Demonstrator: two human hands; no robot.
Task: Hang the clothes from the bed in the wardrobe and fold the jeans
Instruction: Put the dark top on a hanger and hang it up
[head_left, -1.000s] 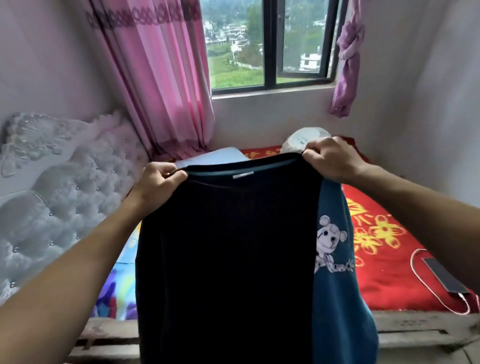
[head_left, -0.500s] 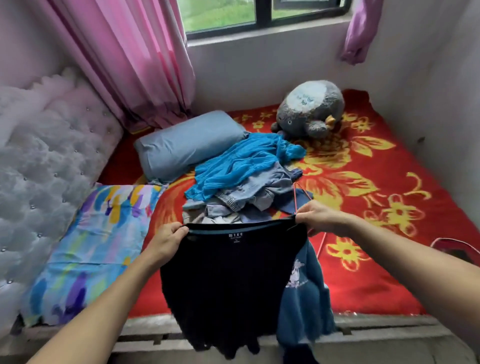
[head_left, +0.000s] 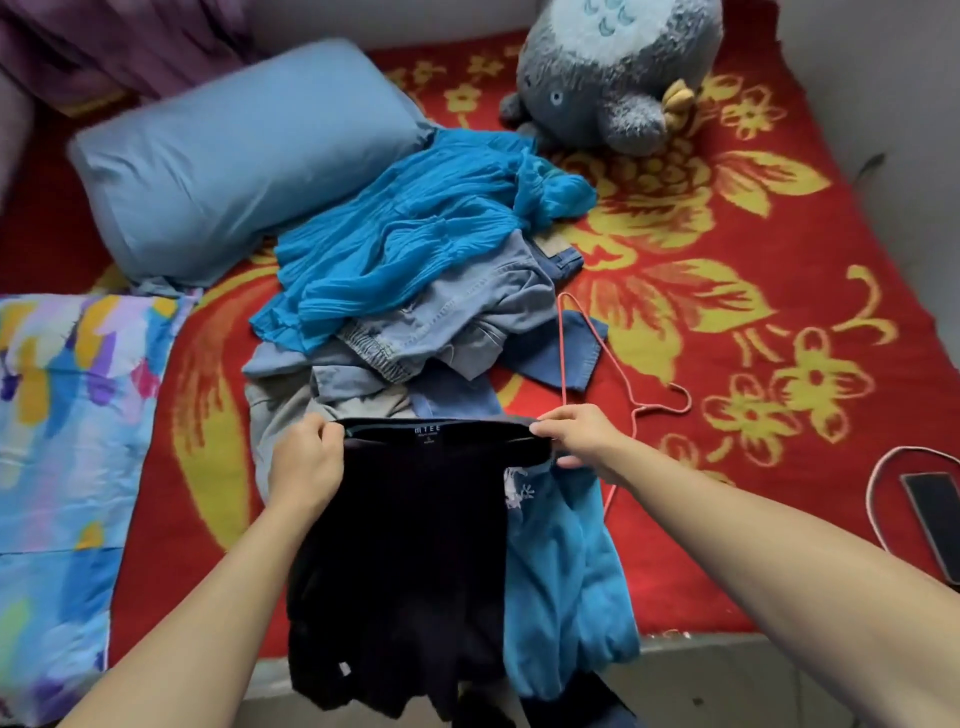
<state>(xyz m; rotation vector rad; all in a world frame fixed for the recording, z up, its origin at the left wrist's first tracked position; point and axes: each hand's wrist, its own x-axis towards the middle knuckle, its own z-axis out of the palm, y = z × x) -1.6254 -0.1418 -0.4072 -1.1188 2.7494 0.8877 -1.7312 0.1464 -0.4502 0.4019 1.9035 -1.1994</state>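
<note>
I hold the dark shirt (head_left: 415, 545) at lower centre.
My left hand (head_left: 306, 460) and right hand (head_left: 579, 439) each pinch its collar; a red hanger (head_left: 562, 353) lies just above.

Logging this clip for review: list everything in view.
dark shirt: 1, black, held up at bed's near edge
blue top: 1, blue, white print, right of shirt
crinkled garment: 1, turquoise, atop clothes pile
jeans: count unclear, faded blue, in pile
hanger: 1, pink, right of pile
pillow: 1, pale blue, far left
patterned bedding: 1, multicoloured, left edge
plush toy: 1, grey, far side
bedspread: 1, red, yellow flowers, covering bed
phone: 1, dark, right edge
cable: 1, pale, beside phone
left-hand grip: 1, collar's left end
right-hand grip: 1, collar's right end
</note>
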